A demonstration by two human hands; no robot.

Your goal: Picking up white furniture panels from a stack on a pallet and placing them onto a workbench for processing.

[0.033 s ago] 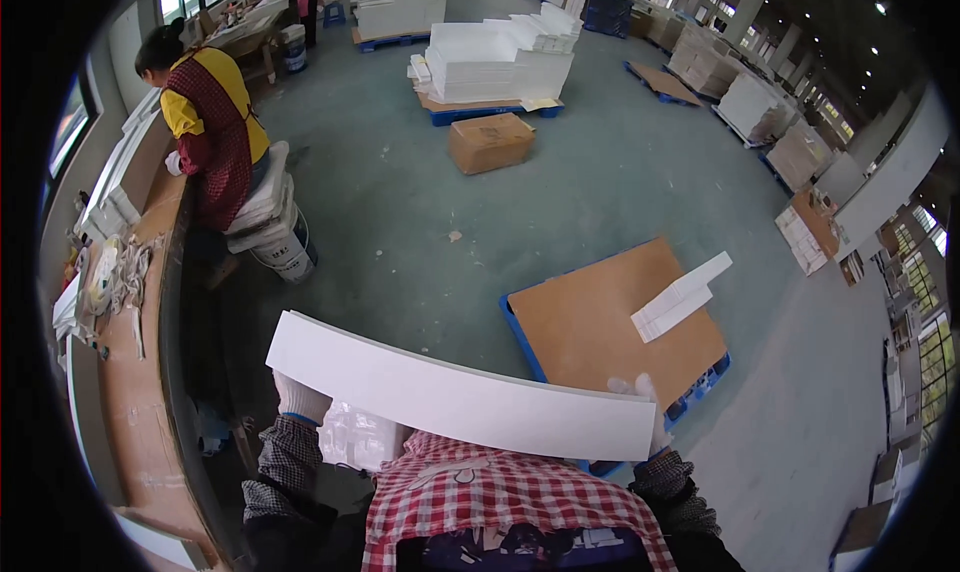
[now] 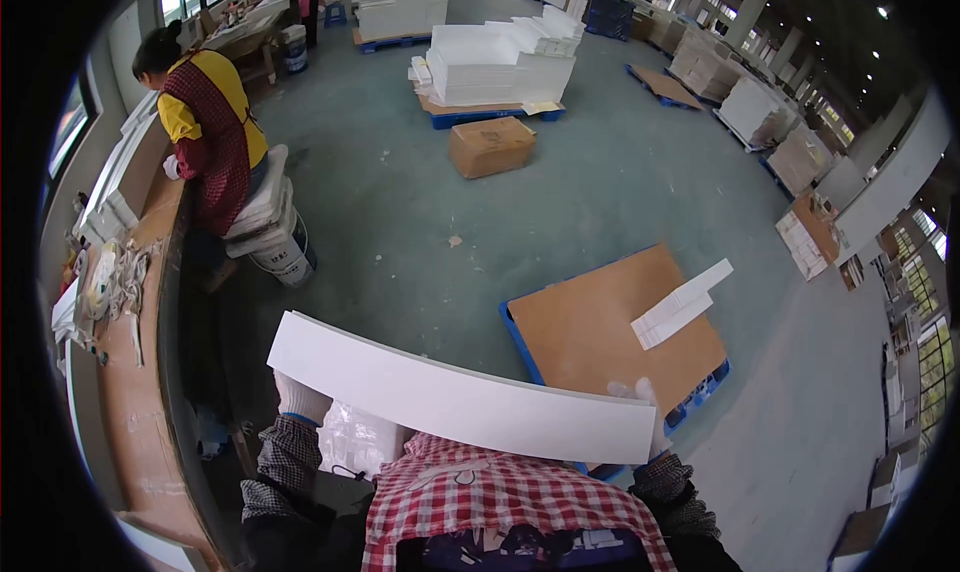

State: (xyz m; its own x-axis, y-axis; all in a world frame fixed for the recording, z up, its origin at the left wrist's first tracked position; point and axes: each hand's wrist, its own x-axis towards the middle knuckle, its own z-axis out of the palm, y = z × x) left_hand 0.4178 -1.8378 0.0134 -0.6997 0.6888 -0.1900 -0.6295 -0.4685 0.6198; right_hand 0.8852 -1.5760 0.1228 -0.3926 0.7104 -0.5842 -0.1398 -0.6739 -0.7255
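Note:
A long white board (image 2: 460,390) lies across in front of my body, one end at each hand. It looks bowed through the wide lens. At the left end my left hand (image 2: 302,398), in a white glove, is closed on the board's near edge, with its fingers partly beneath. My right hand (image 2: 652,412), gloved too, grips the right end, and some fingertips show past the far edge. Just beyond that end is a blue pallet (image 2: 512,334) topped by a brown sheet (image 2: 600,312). Several narrow white strips (image 2: 680,307) lie on the sheet.
On the left runs a workbench (image 2: 140,392) with a cloth bundle (image 2: 122,277). A person (image 2: 215,132) sits there on a padded bucket (image 2: 285,257). Ahead are a cardboard box (image 2: 492,147) and stacked white boards (image 2: 490,67). A plastic-wrapped bundle (image 2: 358,440) is beside my left forearm.

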